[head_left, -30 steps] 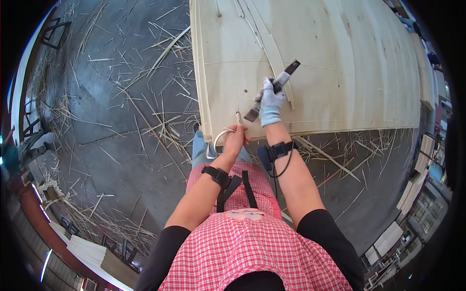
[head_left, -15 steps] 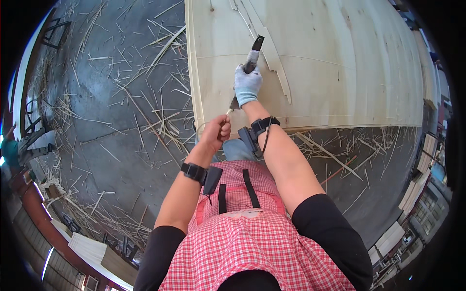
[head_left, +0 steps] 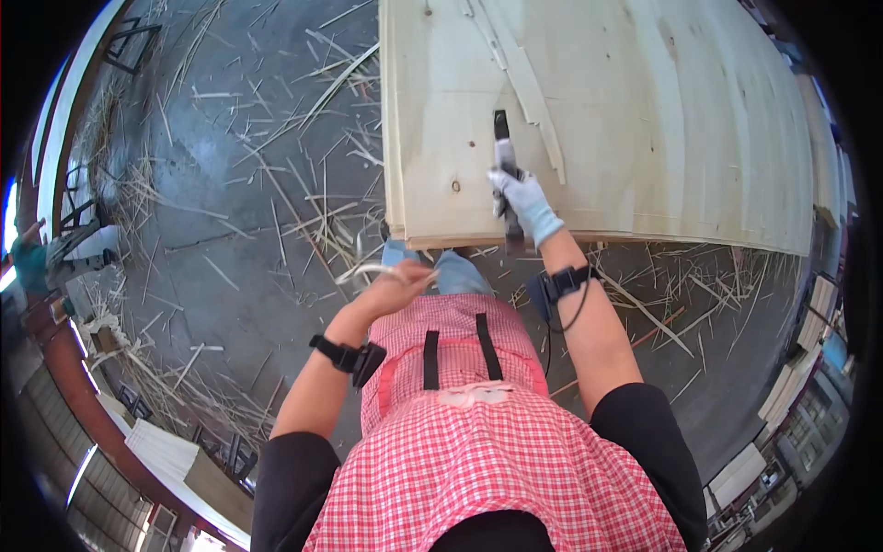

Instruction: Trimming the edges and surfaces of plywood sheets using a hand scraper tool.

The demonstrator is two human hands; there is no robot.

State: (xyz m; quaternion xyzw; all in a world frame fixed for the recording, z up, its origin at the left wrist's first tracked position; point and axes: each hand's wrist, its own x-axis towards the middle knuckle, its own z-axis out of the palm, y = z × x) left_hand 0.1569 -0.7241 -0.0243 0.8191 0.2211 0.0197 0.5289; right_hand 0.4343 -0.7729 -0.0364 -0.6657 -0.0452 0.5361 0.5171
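My left hand [head_left: 402, 285], bare, is closed in a pinch just off the near left corner of the sheet stack. A thin, curled pale wood strip [head_left: 370, 270] trails to the left from its fingers, partly smeared by motion. In a white and blue work glove, my right hand [head_left: 526, 200] grips a long dark knife [head_left: 502, 152] with a wrapped handle. The knife's black end points away over the wood, and its flat blade end reaches just past the near edge. Under it lies the stack of pale wood veneer sheets [head_left: 625, 156].
Loose narrow offcuts [head_left: 536, 97] lie on the top sheet. Thin wood scraps [head_left: 322, 216] litter the grey floor [head_left: 221, 202] to the left and below the stack's near edge. At the far left, another person [head_left: 37, 262] is partly visible. More stacked boards [head_left: 796, 345] stand at the right.
My right hand has moved right and nearer with the knife, away from my left hand. My left hand has drawn slightly nearer, and the curled wood strip now shows beside it.
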